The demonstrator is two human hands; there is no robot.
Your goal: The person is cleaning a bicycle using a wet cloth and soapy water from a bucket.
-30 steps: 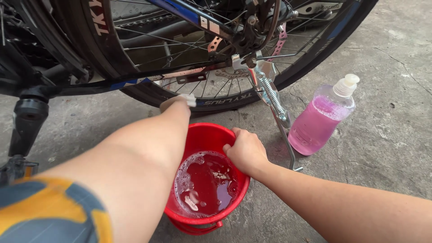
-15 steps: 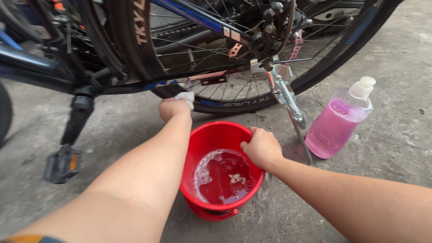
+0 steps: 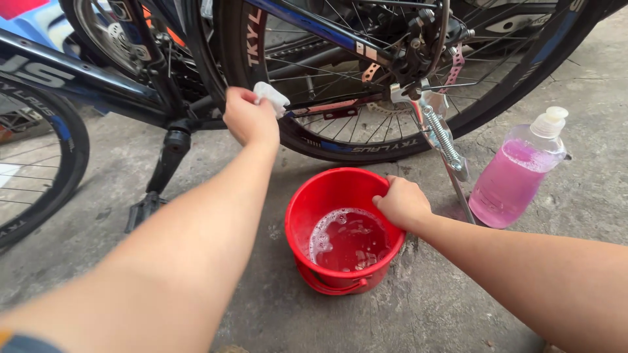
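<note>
My left hand [image 3: 250, 119] is closed around a small white cloth [image 3: 271, 97] and holds it against the bicycle frame beside the rear wheel [image 3: 366, 147]. My right hand [image 3: 402, 201] grips the right rim of a red bucket [image 3: 314, 196] that stands on the concrete under the wheel. Soapy water [image 3: 347, 238] with foam fills the bottom of the bucket.
A clear bottle of pink liquid [image 3: 517, 176] with a white cap stands to the right of the bucket. The silver kickstand [image 3: 448, 153] reaches the ground between bucket and bottle. A black pedal [image 3: 145, 208] hangs at the left, and a second bicycle wheel [image 3: 39, 170] is at the far left.
My left hand has lifted with the cloth from just above the bucket up to the bicycle frame. My right hand has stayed on the bucket rim. The view has shifted left.
</note>
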